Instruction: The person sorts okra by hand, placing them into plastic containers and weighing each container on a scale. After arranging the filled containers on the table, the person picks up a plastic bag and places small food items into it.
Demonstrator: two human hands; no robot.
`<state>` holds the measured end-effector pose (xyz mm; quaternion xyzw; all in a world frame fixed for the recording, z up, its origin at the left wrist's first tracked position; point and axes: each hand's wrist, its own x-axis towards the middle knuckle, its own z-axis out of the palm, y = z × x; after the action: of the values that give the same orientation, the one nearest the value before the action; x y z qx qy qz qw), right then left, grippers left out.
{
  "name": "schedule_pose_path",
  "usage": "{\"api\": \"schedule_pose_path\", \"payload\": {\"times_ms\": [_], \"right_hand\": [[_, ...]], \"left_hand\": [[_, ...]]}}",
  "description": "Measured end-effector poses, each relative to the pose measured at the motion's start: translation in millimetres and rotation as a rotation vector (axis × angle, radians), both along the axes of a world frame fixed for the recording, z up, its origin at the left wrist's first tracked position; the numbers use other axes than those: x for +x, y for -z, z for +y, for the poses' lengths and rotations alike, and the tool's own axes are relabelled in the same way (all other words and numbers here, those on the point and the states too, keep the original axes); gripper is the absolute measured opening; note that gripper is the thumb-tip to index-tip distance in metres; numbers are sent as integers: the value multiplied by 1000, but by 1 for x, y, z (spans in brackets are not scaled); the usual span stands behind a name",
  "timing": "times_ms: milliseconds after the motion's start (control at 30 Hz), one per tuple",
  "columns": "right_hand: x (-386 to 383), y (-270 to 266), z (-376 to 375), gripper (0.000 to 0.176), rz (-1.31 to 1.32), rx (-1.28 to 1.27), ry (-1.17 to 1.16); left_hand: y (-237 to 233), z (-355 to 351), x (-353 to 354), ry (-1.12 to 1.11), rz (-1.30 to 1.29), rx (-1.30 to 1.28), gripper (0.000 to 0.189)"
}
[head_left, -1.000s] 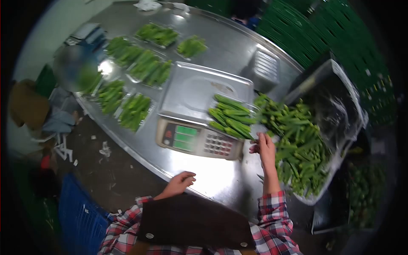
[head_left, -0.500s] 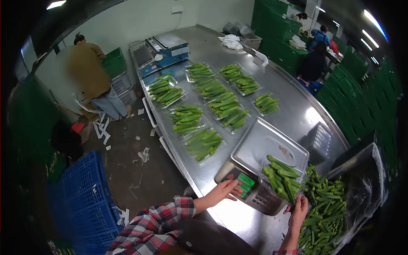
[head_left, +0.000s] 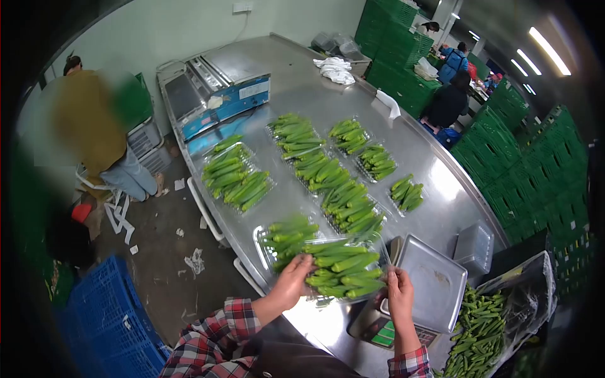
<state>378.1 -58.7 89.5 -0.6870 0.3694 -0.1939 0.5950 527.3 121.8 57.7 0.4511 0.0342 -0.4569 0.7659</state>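
The left hand (head_left: 292, 283) and right hand (head_left: 400, 292) grip opposite ends of the tray (head_left: 381, 247), seemingly light and flexible, best held level by its rim beneath loose okra (head_left: 343, 268).

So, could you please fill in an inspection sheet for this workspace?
Surface: metal table, shiny with reflections.
Job's things: held okra tray; other okra trays on the table; scale, its pan smudged; loose okra beside it.
Clutter: white cloth towards the table's far end; white scraps on the floor.
Hands: left hand and right hand grip the held okra tray at opposite ends.
Cables: thin cable below the wall box.
Surroundings: stacked green crates, blue crate, co-workers.
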Motion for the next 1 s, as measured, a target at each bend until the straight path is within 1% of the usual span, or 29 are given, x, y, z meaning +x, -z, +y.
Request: {"api": "schedule_pose_path", "payload": {"times_ms": [33, 100, 133, 233, 367, 467, 567, 600, 667, 700, 733, 833, 867, 1000], "right_hand": [[17, -4, 3, 29, -41, -21, 8], [38, -5, 4, 31, -104, -48, 16], [46, -4, 4, 32, -136, -60, 19], [45, 5, -8, 31, -48, 14, -63], [34, 21, -15, 27, 22, 132, -41], [29, 21, -16, 24, 63, 199, 35], [22, 25, -20, 25, 94, 242, 91], [22, 23, -20, 25, 92, 234, 92], [14, 28, -18, 25, 160, 294, 131], [11, 33, -17, 25, 191, 325, 130], [12, 36, -16, 25, 195, 316, 146], [9, 37, -11, 26, 235, 303, 183], [8, 36, -11, 26, 253, 307, 188], [13, 29, -10, 25, 294, 266, 218]], "left_hand": [[3, 2, 20, -23, 10, 26, 48], [12, 3, 64, -25, -4, -108, 48], [15, 3, 87, -50, -35, -113, 47], [26, -5, 157, -139, -115, -139, 46], [32, -28, 245, -243, -201, -163, 47], [37, -55, 299, -348, -206, -69, 45], [38, -85, 344, -301, -276, -141, 43], [47, -96, 365, -254, -271, -176, 42], [59, -130, 393, -286, -252, -219, 42], [61, -136, 408, -320, -251, -236, 42], [49, -147, 411, -377, -218, -246, 42], [33, -160, 443, -515, -317, -284, 42], [31, -159, 459, -563, -332, -337, 40], [14, -142, 516, -801, -326, -362, 37]]}}
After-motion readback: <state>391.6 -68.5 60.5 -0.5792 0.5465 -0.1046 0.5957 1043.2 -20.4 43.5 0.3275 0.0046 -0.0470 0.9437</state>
